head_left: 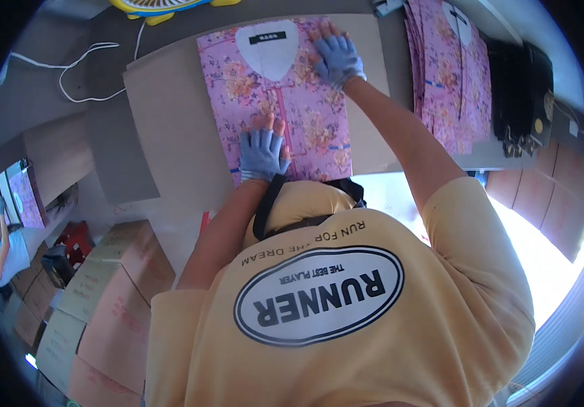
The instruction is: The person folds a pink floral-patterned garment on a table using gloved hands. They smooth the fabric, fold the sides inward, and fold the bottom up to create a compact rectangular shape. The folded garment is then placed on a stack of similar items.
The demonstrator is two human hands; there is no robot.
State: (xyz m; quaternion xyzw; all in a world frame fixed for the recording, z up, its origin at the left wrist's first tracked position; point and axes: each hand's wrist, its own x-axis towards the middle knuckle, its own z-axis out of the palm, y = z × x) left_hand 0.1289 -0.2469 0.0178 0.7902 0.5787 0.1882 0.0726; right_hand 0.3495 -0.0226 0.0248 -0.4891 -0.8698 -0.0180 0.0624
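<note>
Both gloved hands press flat, fingers spread, on 1 pink floral garment (285, 102); left hand (263, 152) low, right hand (338, 60) near its white collar insert (268, 49); worktop (170, 115) beneath.

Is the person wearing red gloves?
No, both gloves, on the left hand and right hand, are light blue, pressing on the pink flowery garment.

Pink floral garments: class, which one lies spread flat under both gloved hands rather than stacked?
The pink floral garment with the white collar insert at the table's centre; the left hand and right hand press it. The others sit stacked at right.
</note>
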